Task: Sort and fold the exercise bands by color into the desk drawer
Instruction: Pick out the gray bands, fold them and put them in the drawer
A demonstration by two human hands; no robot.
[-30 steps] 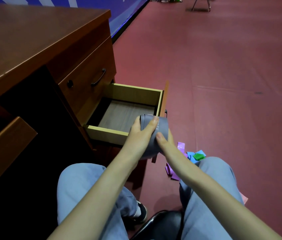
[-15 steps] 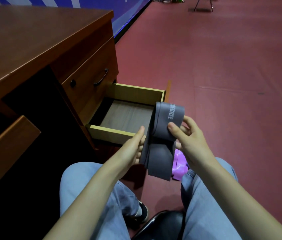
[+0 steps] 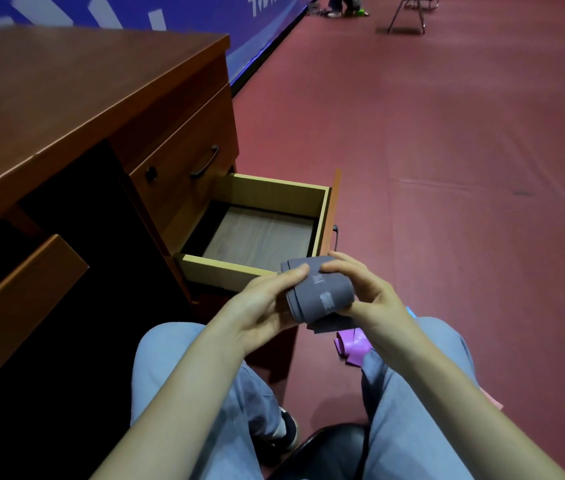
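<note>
**Grey band folded between both hands, at the corner of the open drawer**

A grey exercise band [image 3: 321, 292], doubled over into a thick bundle with pale lettering on its outer face, sits between the two hands just in front of the near right corner of the open drawer [image 3: 257, 233]. The left hand [image 3: 263, 306] closes on the band's left side, thumb pressed on top near the fold. The right hand [image 3: 367, 292] closes on the right side, its fingers curled over the upper edge and its thumb lying across the band's face. A loose tail of the same grey hangs below the right hand's heel. The band is above the drawer's front rim, not inside it; the drawer's grey-lined bottom shows bare.

The drawer is pulled out of a reddish-brown wooden desk [image 3: 66, 109], beneath a shut drawer with a dark handle [image 3: 205, 161]. Another wooden panel juts out at the lower left. The person sits with knees in light blue trousers [image 3: 184, 368] on either side of a dark chair seat. On the dark red floor [image 3: 447, 168], just beyond the right knee, lies a purple band [image 3: 352, 346], with a sliver of blue showing by the right wrist. A blue banner with white marks runs along the far wall, and chair legs stand in the distance.
</note>
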